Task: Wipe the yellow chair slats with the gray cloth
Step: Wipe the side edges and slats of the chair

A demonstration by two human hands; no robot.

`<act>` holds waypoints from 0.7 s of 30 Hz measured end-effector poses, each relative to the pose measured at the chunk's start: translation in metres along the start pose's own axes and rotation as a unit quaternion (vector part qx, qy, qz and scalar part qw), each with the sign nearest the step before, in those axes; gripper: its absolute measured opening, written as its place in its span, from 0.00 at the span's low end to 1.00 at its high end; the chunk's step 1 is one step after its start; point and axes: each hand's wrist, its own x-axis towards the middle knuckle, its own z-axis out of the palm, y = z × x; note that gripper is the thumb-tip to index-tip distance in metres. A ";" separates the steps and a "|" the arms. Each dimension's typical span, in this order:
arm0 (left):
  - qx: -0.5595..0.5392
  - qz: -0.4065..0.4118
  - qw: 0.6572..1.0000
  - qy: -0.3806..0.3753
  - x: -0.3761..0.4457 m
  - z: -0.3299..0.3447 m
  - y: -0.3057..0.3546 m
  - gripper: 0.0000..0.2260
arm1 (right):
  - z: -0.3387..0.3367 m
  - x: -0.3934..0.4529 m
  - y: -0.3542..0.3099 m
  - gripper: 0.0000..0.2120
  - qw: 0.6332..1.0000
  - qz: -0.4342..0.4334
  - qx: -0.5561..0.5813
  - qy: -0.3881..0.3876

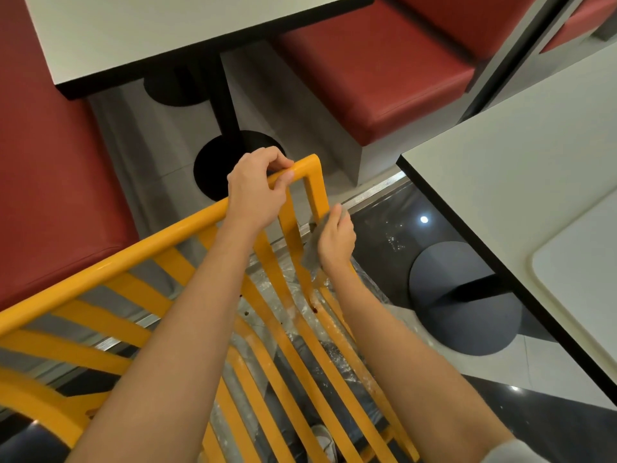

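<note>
Two hands on the yellow chair (187, 225), one holding it, one holding the cloth (314, 245).

The left hand (255, 192) grips the chair's top rail near its far corner, fingers (277, 158) curled over the rail and thumb pressed against its near side. Just right of that corner, the right hand (335, 240) holds the gray cloth bunched in curled fingers, pressing it against the outermost slat (317, 195). White streaks and a few dark spots mark the slats lower down. Two white tables flank the chair, one (150, 31) beyond it and one (521, 155) to its right, each on a dark round base. Two red benches (377, 71) stand beyond the chair.
</note>
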 end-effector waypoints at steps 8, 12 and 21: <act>0.065 0.055 0.995 0.044 -0.014 0.011 0.001 0.05 | 0.001 0.009 -0.024 0.12 0.983 -0.143 0.076 -0.088; 0.103 0.048 0.992 0.062 -0.029 0.020 0.004 0.12 | -0.018 0.011 0.014 0.21 0.996 -0.006 -0.012 -0.083; 0.205 0.032 0.976 0.067 -0.044 0.033 0.005 0.24 | 0.000 -0.001 -0.001 0.16 0.976 -0.205 0.013 -0.076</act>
